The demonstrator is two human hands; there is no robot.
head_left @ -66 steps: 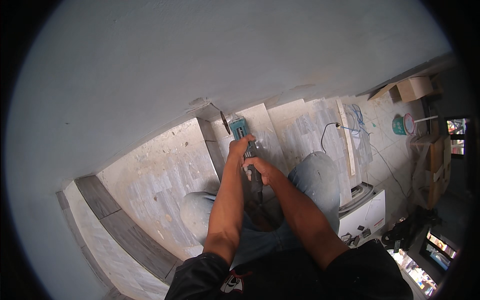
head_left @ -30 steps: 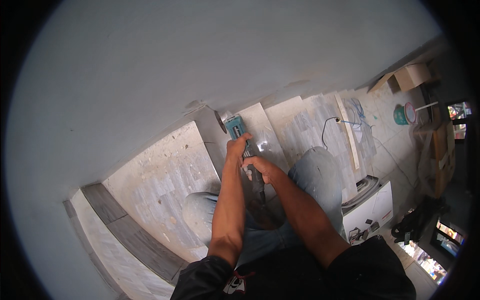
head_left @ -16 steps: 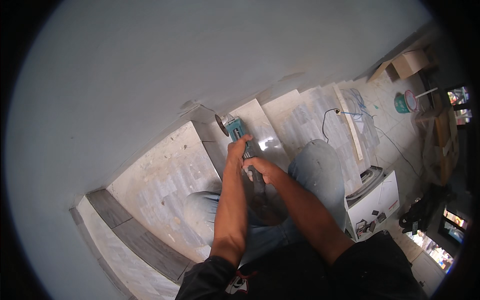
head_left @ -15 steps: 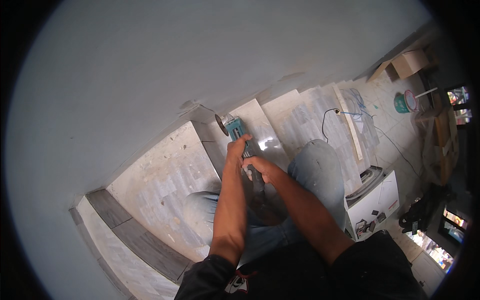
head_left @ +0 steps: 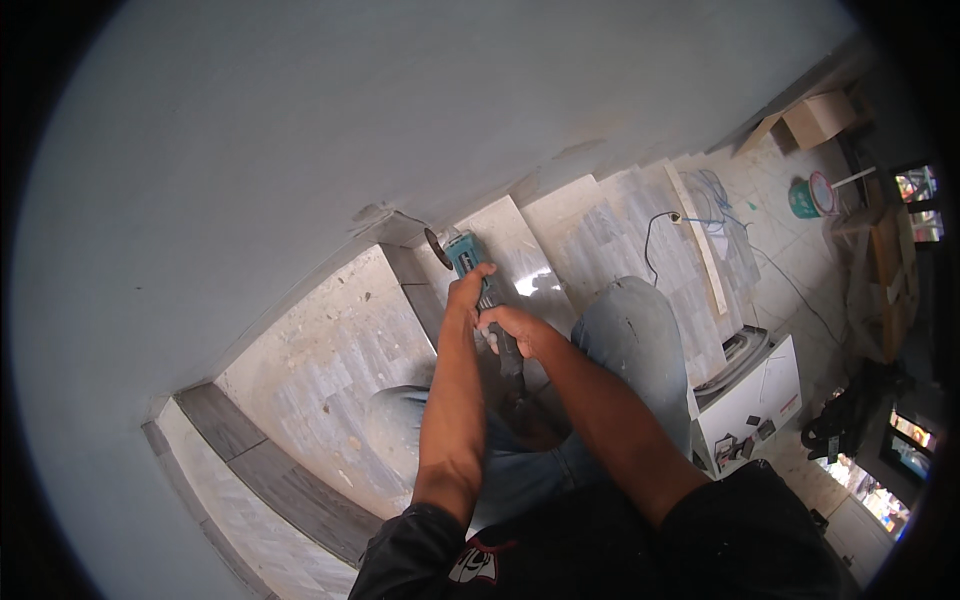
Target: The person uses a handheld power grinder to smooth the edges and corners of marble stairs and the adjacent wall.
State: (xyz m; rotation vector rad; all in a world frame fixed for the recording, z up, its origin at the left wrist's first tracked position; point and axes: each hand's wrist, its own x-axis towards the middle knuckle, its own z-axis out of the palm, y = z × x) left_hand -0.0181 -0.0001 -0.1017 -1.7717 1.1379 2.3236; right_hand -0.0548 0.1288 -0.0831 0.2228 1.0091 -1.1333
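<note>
An angle grinder (head_left: pixel 465 256) with a teal body and dark rear handle is held in both hands, its disc (head_left: pixel 436 248) close to the foot of the grey wall (head_left: pixel 300 150). My left hand (head_left: pixel 467 290) is wrapped around the body behind the head. Behind it, my right hand (head_left: pixel 510 326) grips the dark rear part. Whether the disc touches the wall or the step cannot be made out. Beside the disc, a chipped patch (head_left: pixel 375 213) and a crack mark the wall. Dark grey tile (head_left: pixel 406 265) edges the stair step next to the grinder.
Grey-tiled steps (head_left: pixel 350 350) run along the wall, with dark edging tile (head_left: pixel 220 415) lower left. To the right lie a pale wooden strip (head_left: pixel 697 240), blue cable (head_left: pixel 715 205) and a white appliance-like panel (head_left: pixel 765 395). Farther off stand a green bucket (head_left: pixel 802 200) and a cardboard box (head_left: pixel 820 122).
The grinder and both hands have shifted slightly left, bringing the disc a little nearer the crack in the wall. Both hands keep their grip.
</note>
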